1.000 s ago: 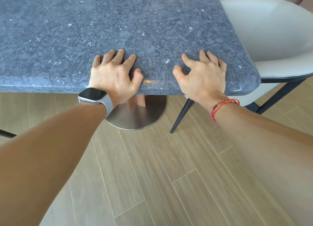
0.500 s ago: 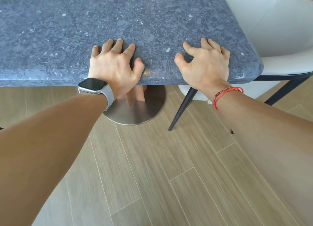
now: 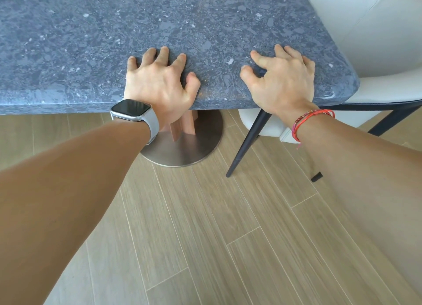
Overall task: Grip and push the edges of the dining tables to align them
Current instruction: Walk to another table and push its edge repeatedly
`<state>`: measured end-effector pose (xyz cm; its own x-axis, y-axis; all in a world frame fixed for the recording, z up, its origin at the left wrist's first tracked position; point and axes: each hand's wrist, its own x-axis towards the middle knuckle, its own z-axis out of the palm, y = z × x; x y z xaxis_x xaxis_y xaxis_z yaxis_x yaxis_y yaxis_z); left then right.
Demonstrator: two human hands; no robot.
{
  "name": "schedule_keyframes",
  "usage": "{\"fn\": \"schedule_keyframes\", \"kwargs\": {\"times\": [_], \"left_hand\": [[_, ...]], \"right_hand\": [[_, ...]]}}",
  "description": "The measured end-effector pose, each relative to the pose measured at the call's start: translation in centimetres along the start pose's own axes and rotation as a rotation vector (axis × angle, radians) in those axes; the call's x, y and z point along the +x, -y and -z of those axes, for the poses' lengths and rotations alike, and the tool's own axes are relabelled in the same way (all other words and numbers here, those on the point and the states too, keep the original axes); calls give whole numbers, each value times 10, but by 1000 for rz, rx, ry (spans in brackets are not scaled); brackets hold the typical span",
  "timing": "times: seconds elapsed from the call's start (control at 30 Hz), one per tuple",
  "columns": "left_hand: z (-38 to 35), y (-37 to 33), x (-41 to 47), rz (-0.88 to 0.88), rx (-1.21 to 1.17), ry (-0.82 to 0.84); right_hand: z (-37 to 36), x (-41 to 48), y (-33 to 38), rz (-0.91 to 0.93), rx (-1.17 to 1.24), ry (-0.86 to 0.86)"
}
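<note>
Far and left sides of the blue-grey speckled stone bench run out of frame; only one bench visible. Its near edge crosses the upper half of the view, rounded corner at right. Pale wood-plank floor below, cream upholstered chair at right, round brushed-metal pedestal base partly hidden. Left hand and right hand lie on the bench edge, fingers spread, curled, pressing down; underside grip: cannot tell.

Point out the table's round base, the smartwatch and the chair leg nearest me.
round base point(image 3: 182, 151), head view, on the bare brushed-metal disc right of the pedestal.
smartwatch point(image 3: 130, 107), head view, on the dark screen.
chair leg point(image 3: 247, 140), head view, midway along the dark tapered leg.
</note>
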<state>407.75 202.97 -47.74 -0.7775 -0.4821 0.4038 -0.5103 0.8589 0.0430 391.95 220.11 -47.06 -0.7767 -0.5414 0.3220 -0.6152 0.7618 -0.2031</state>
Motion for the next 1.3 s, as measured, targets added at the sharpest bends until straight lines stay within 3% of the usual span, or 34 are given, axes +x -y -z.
{"fn": "schedule_keyframes", "kwargs": {"times": [0.53, 0.9, 1.3], "left_hand": [[2, -1, -1, -11, -8, 6], [8, -1, -2, 27, -58, 152], [6, 0, -1, 42, -77, 108]], "right_hand": [[-1, -1, -2, 7, 7, -17], [-1, -5, -4, 15, -5, -46], [-6, -5, -8, 47, -8, -108]]}}
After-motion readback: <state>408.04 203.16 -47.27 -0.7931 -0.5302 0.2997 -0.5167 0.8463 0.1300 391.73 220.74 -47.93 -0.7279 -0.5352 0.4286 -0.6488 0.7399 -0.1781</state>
